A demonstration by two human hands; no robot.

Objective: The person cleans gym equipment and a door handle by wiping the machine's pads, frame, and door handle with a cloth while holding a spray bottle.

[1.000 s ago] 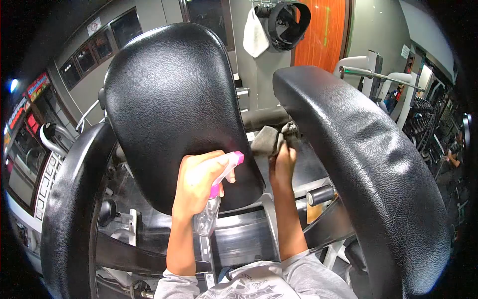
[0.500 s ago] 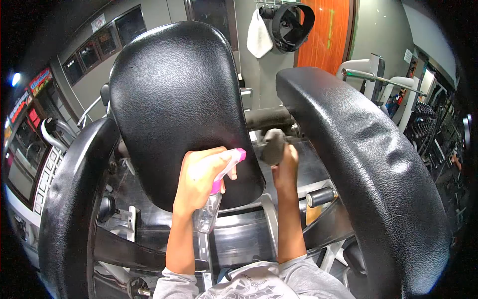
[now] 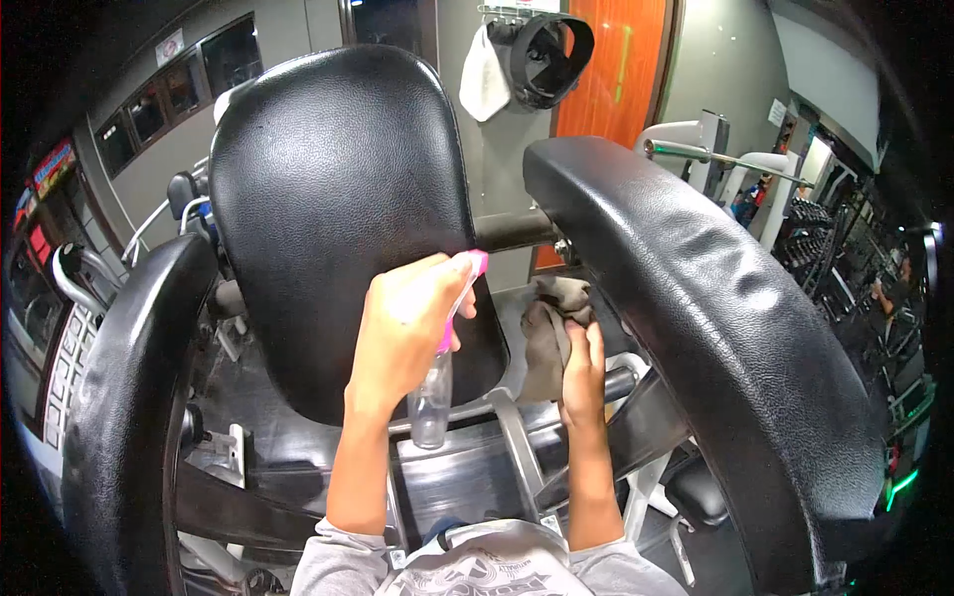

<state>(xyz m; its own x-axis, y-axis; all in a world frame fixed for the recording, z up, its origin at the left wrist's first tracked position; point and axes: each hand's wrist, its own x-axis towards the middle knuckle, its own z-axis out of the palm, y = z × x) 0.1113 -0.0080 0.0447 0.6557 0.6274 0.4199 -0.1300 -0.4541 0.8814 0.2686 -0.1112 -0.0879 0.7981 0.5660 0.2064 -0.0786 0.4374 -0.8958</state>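
Here we go: the left hand (image 3: 407,318) blocks our view of the lower right of the backrest (image 3: 338,189), and it covers much of the spray bottle (image 3: 430,407)'s trigger too! Just right of the backrest, folds of cloth (image 3: 545,353) hide some of the right hand (image 3: 584,372). Nearer us than the backrest, the shirt (image 3: 497,566) runs off the bottom edge, lettering cut. Up left of it, that wall sign (image 3: 170,47)? Too small for us to read!

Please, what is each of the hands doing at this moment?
Left hand: closed around the spray bottle.
Right hand: holding a crumpled grey cloth.
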